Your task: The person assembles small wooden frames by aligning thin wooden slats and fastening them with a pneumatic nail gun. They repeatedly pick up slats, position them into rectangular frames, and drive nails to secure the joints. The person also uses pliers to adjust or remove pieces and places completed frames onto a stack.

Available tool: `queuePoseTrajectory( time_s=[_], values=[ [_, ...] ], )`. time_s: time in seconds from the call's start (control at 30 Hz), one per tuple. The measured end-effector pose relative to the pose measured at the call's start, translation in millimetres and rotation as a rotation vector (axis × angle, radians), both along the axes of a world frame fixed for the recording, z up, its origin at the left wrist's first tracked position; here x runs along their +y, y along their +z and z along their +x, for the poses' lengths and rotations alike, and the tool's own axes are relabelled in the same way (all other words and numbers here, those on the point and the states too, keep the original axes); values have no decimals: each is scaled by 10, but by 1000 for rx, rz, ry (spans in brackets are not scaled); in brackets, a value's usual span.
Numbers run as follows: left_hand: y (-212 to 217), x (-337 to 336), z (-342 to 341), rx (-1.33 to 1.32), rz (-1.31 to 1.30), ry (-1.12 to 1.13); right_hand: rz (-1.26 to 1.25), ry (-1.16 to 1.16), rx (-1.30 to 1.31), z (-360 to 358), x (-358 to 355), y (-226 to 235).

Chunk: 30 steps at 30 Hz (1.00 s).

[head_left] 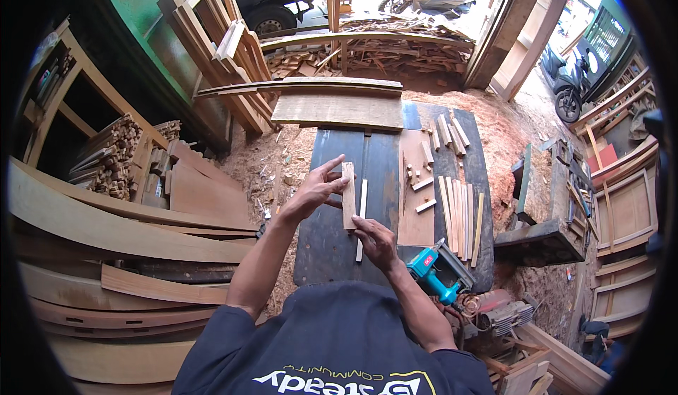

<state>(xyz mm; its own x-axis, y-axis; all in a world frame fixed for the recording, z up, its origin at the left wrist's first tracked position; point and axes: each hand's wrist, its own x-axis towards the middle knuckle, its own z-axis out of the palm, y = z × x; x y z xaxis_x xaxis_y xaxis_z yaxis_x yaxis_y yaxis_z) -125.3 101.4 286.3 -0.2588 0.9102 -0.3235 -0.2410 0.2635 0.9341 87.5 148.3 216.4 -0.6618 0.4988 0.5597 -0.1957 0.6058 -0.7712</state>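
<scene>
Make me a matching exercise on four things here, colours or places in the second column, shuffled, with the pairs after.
1. block
2. nail gun
3. thin strip
4. wide board

A. across the far end of the table
B. teal
C. between the left hand and right hand
D. on the table, just right of the block

Pairs: 1-C, 2-B, 3-D, 4-A

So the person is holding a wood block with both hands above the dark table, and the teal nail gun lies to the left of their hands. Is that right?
Not quite: the head view shows the teal nail gun to the right of the hands. The left hand and right hand do hold the wood block above the dark table.
</scene>
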Motion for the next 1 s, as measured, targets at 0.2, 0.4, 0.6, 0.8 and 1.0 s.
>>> queuePoseTrajectory(
  time_s=[0.2, 0.4, 0.6, 0.8, 1.0],
  values=[
    [-42, -302, 331, 337, -15, 200, -8, 36, -18, -13, 37, -5],
    [-178, -615, 593, 128, 10, 138, -10, 45, 12, -25, 36, -40],
    [-219, -611, 522, -72, 60, 147, -37, 38, -7, -10, -42, -111],
    [-161, -663, 607, -48, -2, 195, -145, -23, -60, 40, -143, -146],
    [-129, -706, 669, -25, -35, 217, -259, -51, -91, 116, -223, -148]
  ],
)
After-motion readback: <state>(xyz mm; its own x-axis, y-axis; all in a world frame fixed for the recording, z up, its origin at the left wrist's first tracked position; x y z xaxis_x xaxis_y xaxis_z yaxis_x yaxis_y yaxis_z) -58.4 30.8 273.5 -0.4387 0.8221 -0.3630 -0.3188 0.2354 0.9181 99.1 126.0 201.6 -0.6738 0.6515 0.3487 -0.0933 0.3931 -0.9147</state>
